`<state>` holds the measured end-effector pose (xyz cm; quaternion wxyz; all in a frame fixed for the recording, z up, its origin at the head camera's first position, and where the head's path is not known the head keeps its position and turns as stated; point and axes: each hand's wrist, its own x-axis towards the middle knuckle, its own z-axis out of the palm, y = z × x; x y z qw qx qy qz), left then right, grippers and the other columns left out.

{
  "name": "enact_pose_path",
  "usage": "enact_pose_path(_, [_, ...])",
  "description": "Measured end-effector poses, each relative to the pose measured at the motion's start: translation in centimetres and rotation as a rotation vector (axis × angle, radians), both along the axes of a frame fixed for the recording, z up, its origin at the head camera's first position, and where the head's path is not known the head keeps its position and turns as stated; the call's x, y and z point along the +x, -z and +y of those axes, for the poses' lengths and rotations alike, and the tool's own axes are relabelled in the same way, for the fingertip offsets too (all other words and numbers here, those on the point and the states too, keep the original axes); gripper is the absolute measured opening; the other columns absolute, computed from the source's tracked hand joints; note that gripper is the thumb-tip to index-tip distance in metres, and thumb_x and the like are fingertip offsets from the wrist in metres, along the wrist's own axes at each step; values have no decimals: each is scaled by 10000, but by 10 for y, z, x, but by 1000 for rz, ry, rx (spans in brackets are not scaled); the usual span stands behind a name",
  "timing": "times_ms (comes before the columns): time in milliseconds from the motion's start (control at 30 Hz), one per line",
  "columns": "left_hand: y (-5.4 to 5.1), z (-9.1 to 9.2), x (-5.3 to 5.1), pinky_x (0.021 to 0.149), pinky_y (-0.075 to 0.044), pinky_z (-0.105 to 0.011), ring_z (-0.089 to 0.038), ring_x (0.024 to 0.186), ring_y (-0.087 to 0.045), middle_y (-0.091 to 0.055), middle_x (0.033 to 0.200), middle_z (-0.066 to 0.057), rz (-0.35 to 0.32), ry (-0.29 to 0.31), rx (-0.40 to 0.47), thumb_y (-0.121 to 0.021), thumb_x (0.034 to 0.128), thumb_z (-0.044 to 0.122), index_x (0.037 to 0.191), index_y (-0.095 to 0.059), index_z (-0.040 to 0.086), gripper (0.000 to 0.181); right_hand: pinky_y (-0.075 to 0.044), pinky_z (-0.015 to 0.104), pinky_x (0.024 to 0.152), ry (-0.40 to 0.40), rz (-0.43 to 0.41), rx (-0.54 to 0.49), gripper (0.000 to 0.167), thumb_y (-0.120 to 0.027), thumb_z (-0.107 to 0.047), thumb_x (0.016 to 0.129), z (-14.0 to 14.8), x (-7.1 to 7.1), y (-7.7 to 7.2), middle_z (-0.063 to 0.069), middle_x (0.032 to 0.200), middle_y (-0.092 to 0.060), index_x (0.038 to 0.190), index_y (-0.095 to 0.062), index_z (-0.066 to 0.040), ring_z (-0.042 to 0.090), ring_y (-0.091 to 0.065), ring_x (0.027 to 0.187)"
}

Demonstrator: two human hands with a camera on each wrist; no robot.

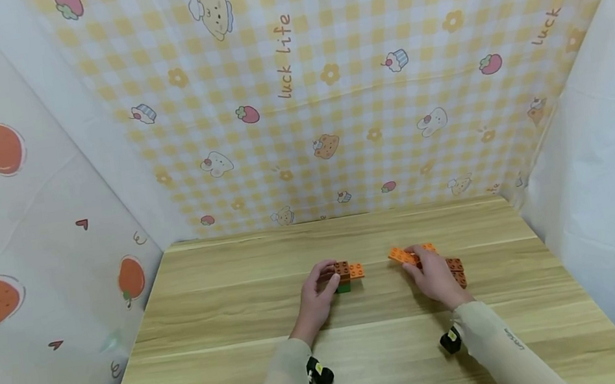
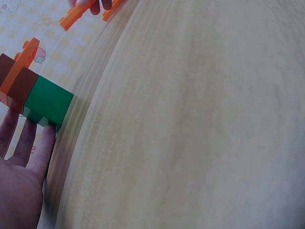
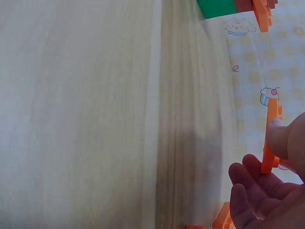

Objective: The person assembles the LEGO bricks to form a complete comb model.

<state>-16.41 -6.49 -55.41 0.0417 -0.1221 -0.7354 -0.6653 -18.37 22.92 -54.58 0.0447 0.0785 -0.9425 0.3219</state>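
Note:
A stack of toy building blocks [image 1: 342, 271] stands on the table, green at the bottom and brown above, with an orange plate sticking out to the right between brown blocks. My left hand [image 1: 316, 292] grips it from the left, thumb in front; in the left wrist view the fingers touch the green block [image 2: 49, 101]. My right hand [image 1: 434, 276] pinches a flat orange building plate [image 3: 271, 136] between thumb and fingers, held tilted above the table. The plate is apart from the stack, to its right.
Beside and partly behind my right hand lie brown blocks [image 1: 455, 265] and another orange piece [image 1: 429, 247]. The wooden table [image 1: 237, 280] meets a patterned cloth wall [image 1: 294, 181] at the back and light sheets at both sides.

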Motion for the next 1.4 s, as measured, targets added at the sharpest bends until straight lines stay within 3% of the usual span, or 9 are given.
enact_pose_path(333, [2, 1, 0, 1073, -443, -522, -383, 1231, -596, -657, 1309, -177, 5, -5, -10, -599, 1078, 134, 1409, -589, -11, 361, -588, 504, 836, -59, 54, -78, 351, -644, -139, 1058, -10, 1, -10, 196, 1232, -697, 1385, -622, -12, 330, -698, 1018])
enact_pose_path(533, [2, 2, 0, 1062, -456, -498, -361, 1234, -597, -657, 1312, -158, -6, -16, -3, -597, 1080, 137, 1399, -614, 61, 329, -588, 503, 843, -103, 72, -88, 372, -635, -134, 1063, -21, 1, -20, 208, 1303, -673, 1410, -612, 0, 333, -688, 1037])
enact_pose_path(867, [2, 2, 0, 1082, -426, -547, -390, 1236, -589, -654, 1311, -185, 4, -9, 2, -593, 1080, 131, 1413, -583, -27, 369, -587, 418, 816, -178, 95, -80, 404, -640, -184, 1065, -40, 2, -34, 128, 1277, -684, 1434, -611, -21, 248, -658, 1062])
enact_pose_path(1167, [0, 0, 1, 1091, -419, -551, -365, 1225, -600, -663, 1298, -157, 5, -6, -1, -608, 1072, 134, 1401, -598, -9, 359, -597, 403, 820, -206, 121, -71, 393, -654, -191, 1057, -52, 2, -39, 119, 1304, -685, 1427, -626, -62, 245, -674, 1074])
enact_pose_path(1400, [26, 3, -12, 1102, -394, -600, -404, 1241, -586, -648, 1316, -179, -6, -34, -19, -595, 1075, 115, 1409, -595, 4, 351, -602, 382, 783, -258, 170, -105, 382, -678, -132, 1033, -60, 0, -38, 149, 1273, -687, 1396, -633, -23, 272, -678, 1051])
